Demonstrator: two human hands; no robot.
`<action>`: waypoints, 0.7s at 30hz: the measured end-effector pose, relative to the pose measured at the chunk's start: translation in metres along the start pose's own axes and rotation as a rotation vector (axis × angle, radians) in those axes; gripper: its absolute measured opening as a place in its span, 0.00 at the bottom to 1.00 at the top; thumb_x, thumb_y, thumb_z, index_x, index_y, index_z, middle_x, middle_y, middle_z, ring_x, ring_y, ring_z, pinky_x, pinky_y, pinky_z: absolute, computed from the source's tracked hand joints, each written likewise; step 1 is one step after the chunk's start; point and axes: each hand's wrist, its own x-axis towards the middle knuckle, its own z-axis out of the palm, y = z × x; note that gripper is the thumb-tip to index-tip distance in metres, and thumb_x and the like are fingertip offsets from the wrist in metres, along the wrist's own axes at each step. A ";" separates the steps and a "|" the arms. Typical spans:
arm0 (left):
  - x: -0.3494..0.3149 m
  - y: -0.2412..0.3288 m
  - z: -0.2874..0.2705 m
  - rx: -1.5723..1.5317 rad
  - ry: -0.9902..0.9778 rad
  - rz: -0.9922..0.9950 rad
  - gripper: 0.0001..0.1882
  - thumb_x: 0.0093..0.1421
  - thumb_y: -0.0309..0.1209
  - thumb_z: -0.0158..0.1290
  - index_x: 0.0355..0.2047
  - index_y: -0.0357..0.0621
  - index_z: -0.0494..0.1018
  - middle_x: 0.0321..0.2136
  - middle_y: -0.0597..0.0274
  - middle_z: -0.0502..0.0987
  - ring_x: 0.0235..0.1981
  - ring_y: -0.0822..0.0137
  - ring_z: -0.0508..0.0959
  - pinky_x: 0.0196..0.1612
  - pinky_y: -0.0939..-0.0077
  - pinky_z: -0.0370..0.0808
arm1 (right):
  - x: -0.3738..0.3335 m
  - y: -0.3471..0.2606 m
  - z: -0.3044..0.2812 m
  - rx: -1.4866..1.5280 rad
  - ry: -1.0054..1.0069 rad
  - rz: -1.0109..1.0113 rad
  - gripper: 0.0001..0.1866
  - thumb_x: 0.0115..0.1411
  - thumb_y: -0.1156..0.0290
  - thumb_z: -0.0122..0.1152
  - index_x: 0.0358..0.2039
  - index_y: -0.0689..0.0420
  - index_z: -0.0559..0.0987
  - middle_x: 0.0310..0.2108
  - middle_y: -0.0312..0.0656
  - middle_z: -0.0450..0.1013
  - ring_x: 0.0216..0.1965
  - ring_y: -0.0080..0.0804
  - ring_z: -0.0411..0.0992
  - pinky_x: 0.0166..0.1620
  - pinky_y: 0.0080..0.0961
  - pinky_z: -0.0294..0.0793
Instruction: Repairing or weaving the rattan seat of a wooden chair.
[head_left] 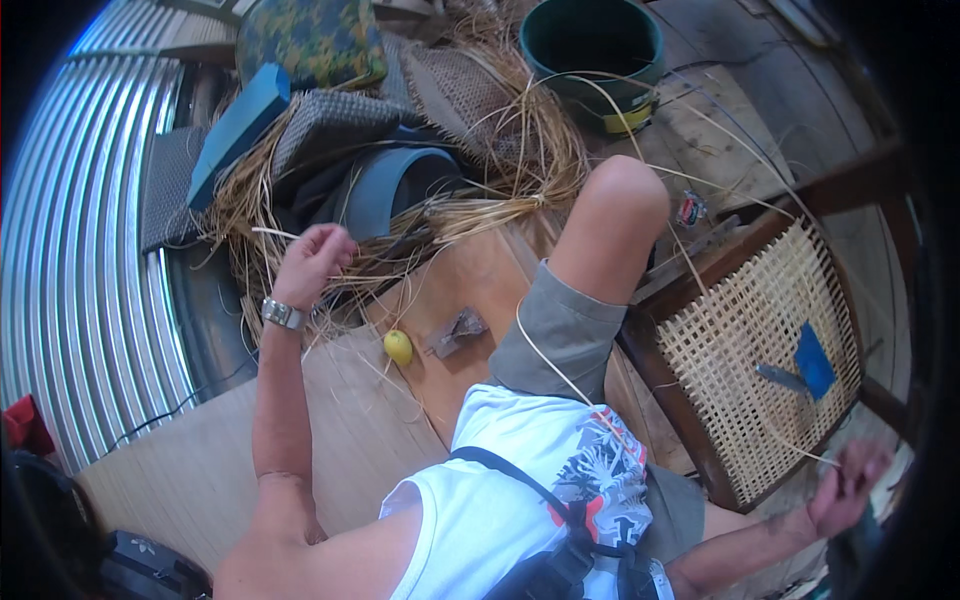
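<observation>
My left hand (315,262) is raised at the left over a heap of loose cane strands, fingers curled and pinched. A pale cane strand (272,232) pokes out of it to the left. At the lower right, my right hand (848,487) is smeared by motion. Its fingers close on the end of a thin strand (808,456) beside the chair frame. Close to that hand is a woven cane panel (720,345) in a dark wooden frame (690,440). On the panel lie a blue piece (816,362) and a grey narrow tool (780,377). Another long strand (560,372) crosses my lap.
A yellow-green fruit (398,347) and a crumpled clear wrapper (458,332) lie on the boards before me. Beyond are a bundle of cane (540,140), a dark green bucket (590,50) and a blue block (238,135). Corrugated metal (85,250) stands along the left.
</observation>
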 end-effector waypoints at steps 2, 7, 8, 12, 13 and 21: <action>-0.015 -0.021 0.018 0.072 -0.114 -0.215 0.15 0.66 0.40 0.54 0.45 0.41 0.75 0.31 0.66 0.81 0.30 0.78 0.78 0.34 0.84 0.74 | -0.002 0.003 0.013 -0.403 0.173 -0.019 0.09 0.66 0.77 0.52 0.46 0.60 0.72 0.34 0.34 0.65 0.25 0.16 0.57 0.30 0.10 0.56; -0.023 -0.067 0.088 0.302 -0.519 -0.277 0.25 0.59 0.41 0.62 0.51 0.37 0.73 0.36 0.58 0.82 0.34 0.69 0.81 0.40 0.76 0.77 | -0.007 -0.015 0.027 -0.635 0.243 0.166 0.10 0.72 0.72 0.47 0.48 0.61 0.73 0.38 0.38 0.66 0.25 0.17 0.56 0.32 0.15 0.58; -0.019 -0.070 0.104 0.406 -0.570 -0.210 0.30 0.56 0.41 0.65 0.54 0.36 0.71 0.41 0.53 0.82 0.39 0.64 0.82 0.44 0.72 0.77 | -0.014 -0.021 0.028 -0.562 0.298 0.140 0.08 0.70 0.73 0.50 0.46 0.60 0.75 0.34 0.35 0.67 0.26 0.16 0.55 0.31 0.14 0.57; -0.034 -0.096 0.162 0.757 -0.289 0.082 0.42 0.46 0.41 0.71 0.58 0.36 0.65 0.52 0.44 0.74 0.51 0.51 0.76 0.55 0.62 0.73 | -0.055 -0.009 0.033 -0.698 0.425 0.324 0.06 0.66 0.72 0.56 0.42 0.58 0.75 0.30 0.31 0.66 0.25 0.15 0.56 0.29 0.14 0.57; -0.039 -0.096 0.165 0.800 -0.265 0.073 0.43 0.45 0.40 0.71 0.59 0.37 0.65 0.55 0.43 0.72 0.55 0.48 0.73 0.57 0.59 0.71 | -0.066 0.008 0.028 -0.667 0.462 0.400 0.07 0.64 0.72 0.59 0.42 0.57 0.76 0.31 0.30 0.66 0.25 0.14 0.57 0.28 0.13 0.58; -0.041 -0.137 0.172 0.522 -0.190 0.304 0.20 0.54 0.33 0.65 0.42 0.35 0.72 0.30 0.52 0.80 0.32 0.61 0.81 0.38 0.67 0.78 | -0.115 0.088 0.029 -0.406 0.413 0.515 0.03 0.63 0.74 0.60 0.37 0.58 0.78 0.26 0.29 0.71 0.24 0.12 0.64 0.27 0.12 0.63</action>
